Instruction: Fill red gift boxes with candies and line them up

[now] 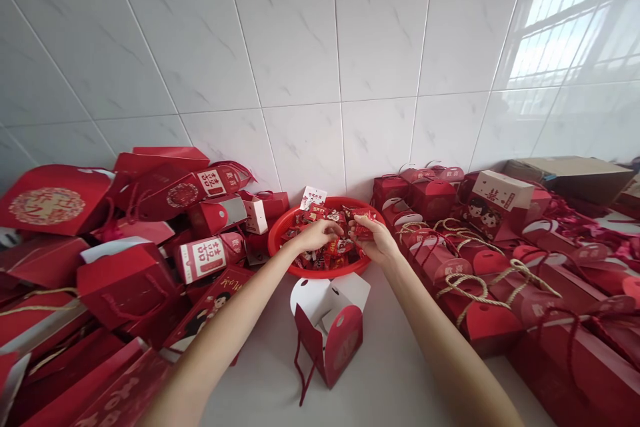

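Observation:
A red plastic basin (280,255) full of wrapped candies (336,255) stands against the tiled wall. My left hand (320,235) is over the candies at the basin's middle, its fingers bent but apart, with nothing visible held. At the basin's right side, my right hand (380,240) is closed around red-wrapped candies (364,230). In front of the basin, between my forearms, an open red gift box (337,347) sits on the white tabletop (270,380). Its white-lined flaps are spread, and a dark red cord hangs down its left side. What lies inside the box cannot be made out.
Many red gift boxes (123,280) lie in a jumbled pile on the left. Closed red boxes (480,323) with cord or rope handles stand in rows on the right. A cardboard box (570,177) and dark pink ribbons (590,230) are farther right.

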`<state>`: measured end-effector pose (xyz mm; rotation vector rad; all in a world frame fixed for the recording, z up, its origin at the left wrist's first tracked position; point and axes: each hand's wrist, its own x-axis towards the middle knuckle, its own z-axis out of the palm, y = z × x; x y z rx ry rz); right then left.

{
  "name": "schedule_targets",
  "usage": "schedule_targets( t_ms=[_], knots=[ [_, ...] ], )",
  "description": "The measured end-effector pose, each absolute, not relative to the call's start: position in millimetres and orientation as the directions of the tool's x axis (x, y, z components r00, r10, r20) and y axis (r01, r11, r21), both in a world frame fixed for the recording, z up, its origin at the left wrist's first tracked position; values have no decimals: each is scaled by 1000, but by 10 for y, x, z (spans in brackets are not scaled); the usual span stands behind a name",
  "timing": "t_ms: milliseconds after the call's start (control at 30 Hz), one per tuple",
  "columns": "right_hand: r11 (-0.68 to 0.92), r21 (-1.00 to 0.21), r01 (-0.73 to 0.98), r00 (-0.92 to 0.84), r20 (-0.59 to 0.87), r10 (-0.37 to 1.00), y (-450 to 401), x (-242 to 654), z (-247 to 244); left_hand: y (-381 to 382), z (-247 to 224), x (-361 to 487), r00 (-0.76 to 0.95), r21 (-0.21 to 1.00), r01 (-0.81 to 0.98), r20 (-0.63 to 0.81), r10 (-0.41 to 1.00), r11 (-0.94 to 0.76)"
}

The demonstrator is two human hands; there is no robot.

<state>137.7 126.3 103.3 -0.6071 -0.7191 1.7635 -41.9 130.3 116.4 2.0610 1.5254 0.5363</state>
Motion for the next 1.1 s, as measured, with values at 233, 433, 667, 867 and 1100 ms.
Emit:
schedule_targets(
  t_ms=[233, 433, 667, 867, 1100],
  knots=[
    [-192, -747, -637, -305, 16, 952, 1265, 1384, 995, 1419, 1070, -89, 262, 501, 857, -217, 941, -123],
    [-166, -750, -640, -268, 15, 963, 1236, 1398, 1035, 1392, 1168, -107, 253, 604, 787, -126, 959, -129],
    [-38, -866, -499, -207, 76, 975, 1045, 1471, 1252, 1012, 1430, -336, 200, 825, 498, 190, 961, -267],
    [170, -966, -195, -422, 239, 874, 771, 1639, 1520, 593, 1546, -305, 307, 937, 246, 168, 937, -249],
    [338, -938, 73, -527, 251, 812, 553, 1804, 1721, 106, 1635, -422, 363, 748, 593, 83, 928, -299]
  ],
)
